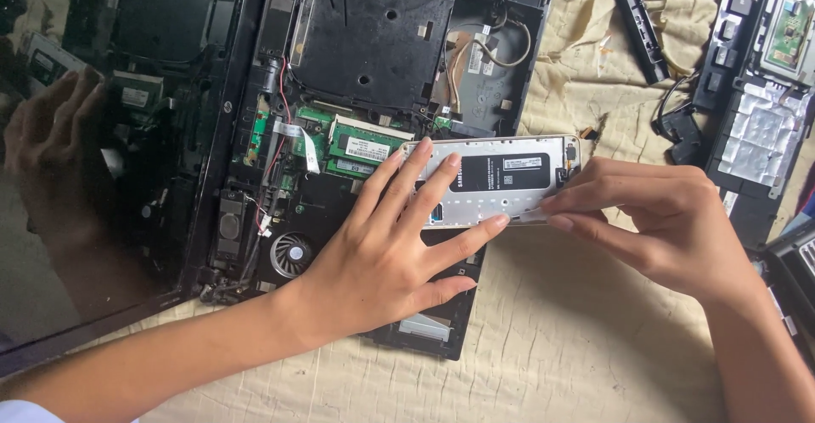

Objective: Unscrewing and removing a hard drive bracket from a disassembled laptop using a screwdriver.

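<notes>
An opened smartphone (492, 179), back cover off, lies face down with its long axis running left to right across the view, nearly level, its right end a little higher than its left; a black battery fills its middle and the silver frame shows around it; it rests partly over the lower right corner of a stripped laptop base (373, 92) and partly over the cloth. The left hand (386, 249) lies flat over the phone's left half, fingers spread and straight, fingertips pressing on the frame and battery edge, holding it down rather than gripping; the right hand (658, 228) meets the phone's lower right edge with thumb and forefinger pinched narrow on the rim, the other fingers curled under.

The laptop base is open, showing green memory modules (361, 147), a round cooling fan (293, 255), red and black wires and a white cable; its dark glossy screen (102, 134) lies to the left and mirrors a hand. All rests on a wrinkled cream quilted cloth (560, 338); a black plastic strip (635, 20) lies at the top, and another dismantled black casing with foil patches (755, 126) sits at the right edge.
</notes>
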